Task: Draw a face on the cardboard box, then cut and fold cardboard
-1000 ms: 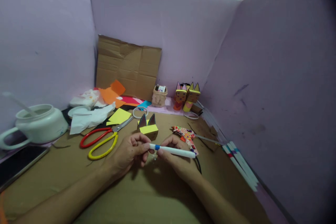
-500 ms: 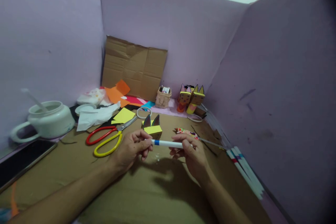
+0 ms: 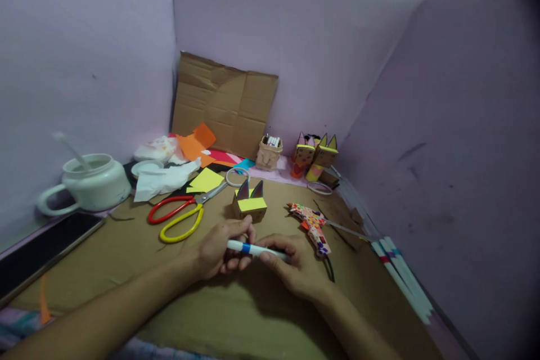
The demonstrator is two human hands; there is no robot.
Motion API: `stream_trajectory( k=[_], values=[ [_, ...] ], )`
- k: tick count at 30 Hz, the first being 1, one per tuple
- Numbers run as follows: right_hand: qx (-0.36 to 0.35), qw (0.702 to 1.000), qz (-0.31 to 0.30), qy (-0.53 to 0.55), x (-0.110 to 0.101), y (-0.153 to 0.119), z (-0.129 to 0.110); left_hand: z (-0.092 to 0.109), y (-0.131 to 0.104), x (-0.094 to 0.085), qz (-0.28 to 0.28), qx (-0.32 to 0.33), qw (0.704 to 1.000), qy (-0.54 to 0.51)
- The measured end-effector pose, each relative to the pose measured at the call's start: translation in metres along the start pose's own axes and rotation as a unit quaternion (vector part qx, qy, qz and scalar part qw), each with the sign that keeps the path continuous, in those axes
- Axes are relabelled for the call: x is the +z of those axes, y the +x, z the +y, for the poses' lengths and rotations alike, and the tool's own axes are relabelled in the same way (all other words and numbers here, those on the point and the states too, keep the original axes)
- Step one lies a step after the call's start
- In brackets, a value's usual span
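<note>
I hold a white marker (image 3: pixel 264 251) with a blue band in my right hand (image 3: pixel 297 264); the thumb and fingers are closed around its body. My left hand (image 3: pixel 219 247) is at the other end, with fingers curled near it and thumb up, but I cannot tell if they squeeze it. The marker is just in front of a little cardboard box (image 3: pixel 251 206) with pointy cat ears and a yellow top. To the left I see scissors (image 3: pixel 201 199) with one red and one yellow handle. To the right lies a flowery glue gun (image 3: pixel 311 224), near more white markers (image 3: pixel 400 278).
</note>
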State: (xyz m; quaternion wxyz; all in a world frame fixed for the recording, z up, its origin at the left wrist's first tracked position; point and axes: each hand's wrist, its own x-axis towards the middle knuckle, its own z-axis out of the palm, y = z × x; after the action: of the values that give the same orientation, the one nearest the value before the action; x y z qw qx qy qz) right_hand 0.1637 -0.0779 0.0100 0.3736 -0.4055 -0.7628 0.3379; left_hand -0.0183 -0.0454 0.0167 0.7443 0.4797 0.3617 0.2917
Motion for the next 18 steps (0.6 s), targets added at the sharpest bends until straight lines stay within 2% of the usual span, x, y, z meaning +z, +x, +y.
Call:
stream_trajectory(
  k=[4, 12, 16, 18],
  values=[
    [-0.013, 1.000, 0.023, -0.002, 0.008, 0.000, -0.002, -0.004, 0.000, 0.002, 0.000, -0.002, 1.000, -0.008],
    [-0.015, 0.999, 0.025, 0.019, 0.012, 0.001, -0.005, -0.006, 0.001, 0.005, 0.028, 0.007, 1.000, -0.009],
    [-0.037, 0.998, 0.043, -0.001, 0.008, 0.002, -0.016, -0.002, -0.006, 0.005, 0.027, 0.025, 0.999, -0.017],
    [-0.052, 0.998, 0.047, 0.002, 0.000, 0.002, -0.023, -0.001, -0.010, 0.001, 0.024, 0.057, 0.997, -0.036]
  ],
)
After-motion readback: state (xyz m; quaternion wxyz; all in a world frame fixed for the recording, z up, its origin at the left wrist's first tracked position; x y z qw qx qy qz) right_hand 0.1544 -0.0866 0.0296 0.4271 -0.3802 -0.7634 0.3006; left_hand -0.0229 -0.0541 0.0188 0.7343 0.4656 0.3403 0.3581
